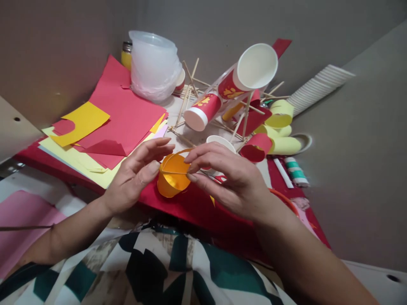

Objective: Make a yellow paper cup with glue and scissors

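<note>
My left hand (136, 173) and my right hand (222, 178) together hold an orange paper ring (173, 176) above the red table cover. The left thumb and fingers pinch the ring's left side. The right fingertips pinch its right side, where a thin wooden skewer (178, 173) crosses the ring. Just behind the ring stands a white paper cup (221, 142). Further back is a structure of wooden skewers (190, 93) carrying red and white paper cups (203, 111) and rolled red and yellow paper (280, 114).
A pile of red and yellow paper sheets (124, 114) lies at the left. A stack of clear plastic containers (154, 63) stands at the back. A long stack of white cups (321, 87) lies at the right. Pink paper (22, 216) lies at the lower left.
</note>
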A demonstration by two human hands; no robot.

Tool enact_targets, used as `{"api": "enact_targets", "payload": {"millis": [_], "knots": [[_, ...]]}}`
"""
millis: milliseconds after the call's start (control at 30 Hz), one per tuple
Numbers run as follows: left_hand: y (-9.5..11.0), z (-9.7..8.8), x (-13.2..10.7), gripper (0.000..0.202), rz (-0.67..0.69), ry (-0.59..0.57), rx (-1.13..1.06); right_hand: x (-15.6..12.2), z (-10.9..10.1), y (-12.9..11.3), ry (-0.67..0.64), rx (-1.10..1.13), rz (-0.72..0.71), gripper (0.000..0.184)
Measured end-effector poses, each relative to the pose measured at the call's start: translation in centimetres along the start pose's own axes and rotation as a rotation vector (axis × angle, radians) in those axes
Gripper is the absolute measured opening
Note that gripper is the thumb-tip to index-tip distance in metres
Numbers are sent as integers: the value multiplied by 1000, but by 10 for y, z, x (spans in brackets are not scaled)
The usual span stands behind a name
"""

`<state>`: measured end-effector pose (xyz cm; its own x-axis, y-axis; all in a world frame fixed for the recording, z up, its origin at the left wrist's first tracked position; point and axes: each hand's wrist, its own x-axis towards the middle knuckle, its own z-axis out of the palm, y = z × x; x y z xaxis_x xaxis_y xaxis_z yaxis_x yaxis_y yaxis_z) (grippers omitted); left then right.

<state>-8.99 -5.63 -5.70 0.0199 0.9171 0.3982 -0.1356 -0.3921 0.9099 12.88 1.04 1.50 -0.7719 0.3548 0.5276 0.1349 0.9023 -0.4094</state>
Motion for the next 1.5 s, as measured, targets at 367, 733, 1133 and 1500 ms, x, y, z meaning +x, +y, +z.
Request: {"api": "enact_targets", "payload": {"millis": [367,733,1133,1500], "knots": [[15,-4,6,28,139,46,234,12,5,2,-72,47,87,6],[8,-16,9,57,207,-194,311,8,1,-2,-111,124,185,6],[-6,-10,1,99,46,-224,232,10,8,4,-32,161,258,5],[-12,-7,5,76,149,-236,286,18,-4,-1,-178,229,307,9]]}}
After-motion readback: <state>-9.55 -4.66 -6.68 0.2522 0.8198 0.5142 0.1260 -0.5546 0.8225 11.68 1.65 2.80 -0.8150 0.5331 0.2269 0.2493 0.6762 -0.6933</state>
